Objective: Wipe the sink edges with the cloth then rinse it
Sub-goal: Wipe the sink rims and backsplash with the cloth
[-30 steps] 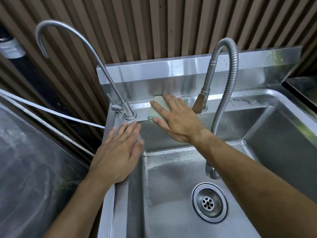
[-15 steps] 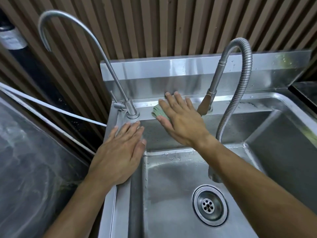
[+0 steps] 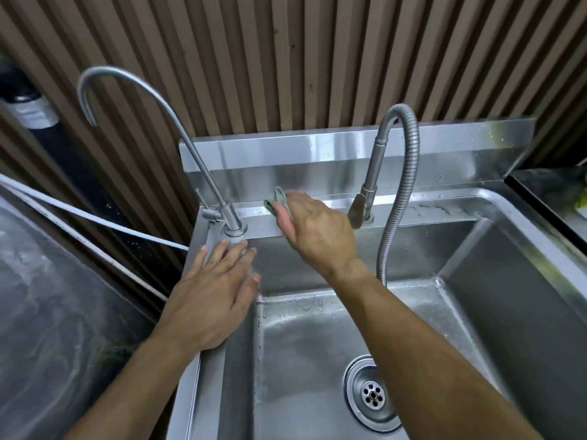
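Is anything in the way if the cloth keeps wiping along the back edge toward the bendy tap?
Yes. The right hand presses the cloth on the sink back ledge, and the bendy tap's base stands on that ledge just beyond.

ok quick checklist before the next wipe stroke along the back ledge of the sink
1. Cloth under the right hand: ok, though mostly hidden, only a bunched edge shows.
2. Cloth on the back ledge: ok, between the two taps.
3. Left hand braced flat on the sink's left rim: ok.
4. Path rightward: not ok, the flexible tap base stands on the ledge.
5. Water off: ok, no stream from the gooseneck tap.
6. Ledge clean: cannot tell.
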The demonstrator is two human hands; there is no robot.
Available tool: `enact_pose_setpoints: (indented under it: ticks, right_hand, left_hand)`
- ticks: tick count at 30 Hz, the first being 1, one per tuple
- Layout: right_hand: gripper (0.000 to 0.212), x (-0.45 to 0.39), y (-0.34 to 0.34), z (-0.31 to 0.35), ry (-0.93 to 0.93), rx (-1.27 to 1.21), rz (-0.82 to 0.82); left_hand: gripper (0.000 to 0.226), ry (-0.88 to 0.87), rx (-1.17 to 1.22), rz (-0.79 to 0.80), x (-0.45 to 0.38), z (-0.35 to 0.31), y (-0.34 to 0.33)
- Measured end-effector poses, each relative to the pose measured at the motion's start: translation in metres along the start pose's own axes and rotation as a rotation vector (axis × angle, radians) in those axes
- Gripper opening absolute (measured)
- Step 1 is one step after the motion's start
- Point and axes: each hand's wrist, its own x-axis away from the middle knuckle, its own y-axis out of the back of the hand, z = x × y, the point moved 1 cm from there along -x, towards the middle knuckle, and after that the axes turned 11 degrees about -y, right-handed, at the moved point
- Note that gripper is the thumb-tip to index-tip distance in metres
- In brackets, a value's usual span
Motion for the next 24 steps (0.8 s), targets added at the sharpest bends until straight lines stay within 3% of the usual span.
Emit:
enact_pose_setpoints:
  ticks: [5,8,12,14,16,17,18,20,21,24]
  right_hand:
    - [0.046,0.006,0.112,-0.002,0.052,-0.308,-0.224]
    - [0.047,0.004,0.190,-0.039,0.044,-0.323,-0.345]
    - [0.063,-0.036,0.192,-0.151,-0.525,-0.372,-0.353]
    - [0.067,-0.054,0.160,-0.168,-0.573,-0.519,-0.474]
    - [0.058,-0.067,0.110,-0.155,-0.471,-0.493,-0.397]
    - [0.049,-0.069,0.084,-0.144,-0.358,-0.431,-0.241]
    - [0.054,-0.064,0.055,-0.138,-0.222,-0.333,-0.062]
    - [0.086,-0.056,0.018,-0.148,0.000,-0.107,0.138]
    - [0.088,-0.056,0.011,-0.158,0.053,-0.051,0.155]
    - [0.060,-0.058,0.018,-0.184,0.030,0.017,0.115]
  left_hand:
    - [0.081,-0.044,0.003,-0.037,-0.018,-0.004,0.008]
    - [0.074,-0.072,0.027,-0.119,-0.045,-0.020,0.019]
    - [0.064,-0.044,0.058,-0.085,-0.083,-0.038,0.017]
    - [0.063,-0.039,0.061,-0.070,-0.097,-0.043,0.006]
    - [0.064,-0.045,-0.001,-0.108,-0.106,-0.042,-0.009]
    - [0.066,-0.062,-0.074,-0.141,-0.110,-0.040,-0.015]
    - [0.066,-0.082,-0.147,-0.172,-0.114,-0.038,-0.019]
    - [0.066,-0.113,-0.228,-0.246,-0.126,-0.036,-0.022]
    - [0.067,-0.115,-0.244,-0.279,-0.133,-0.036,-0.021]
    - [0.075,-0.100,-0.253,-0.362,-0.155,-0.038,-0.021]
